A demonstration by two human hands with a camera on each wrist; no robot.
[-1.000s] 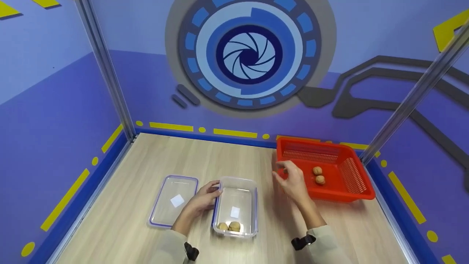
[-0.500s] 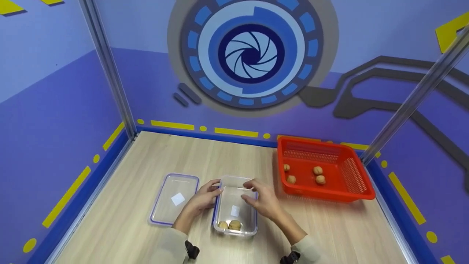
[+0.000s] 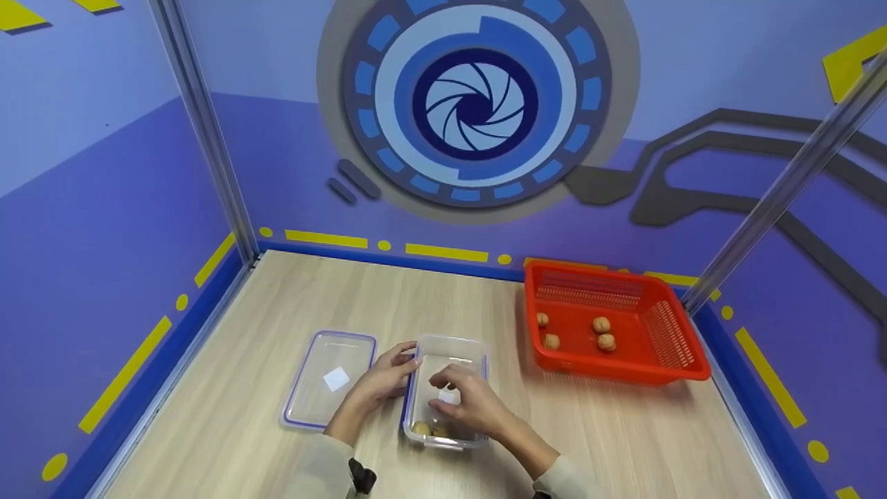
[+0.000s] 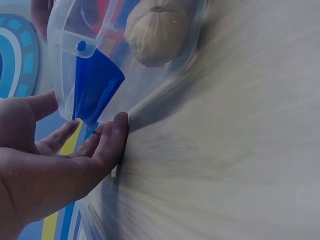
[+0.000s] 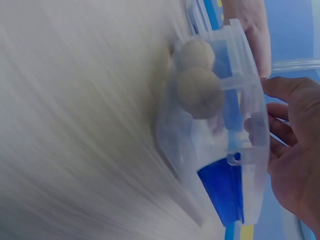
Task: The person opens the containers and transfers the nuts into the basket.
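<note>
A clear plastic food container (image 3: 443, 346) with blue side latches stands on the table, two walnuts (image 5: 200, 92) at its near end. My left hand (image 3: 384, 378) rests against its left side. In the left wrist view, the thumb is at the rim and the fingers are loosely bent beside a hanging blue latch (image 4: 95, 85). My right hand (image 3: 475, 402) is over the container's interior, thumb and fingers apart with a gap between them; no walnut shows there. It partly hides one walnut in the head view.
The container's lid (image 3: 326, 402), blue-edged with a white square, lies to the left. A red plastic basket (image 3: 624, 371) stands at the back right, with several walnuts (image 3: 606, 342) inside. Blue panels and metal posts (image 3: 208, 132) border the table.
My right hand has moved from over the red basket leftward and nearer, into the space over the container. Walnuts it covered in the basket now show. My left hand has stayed put.
</note>
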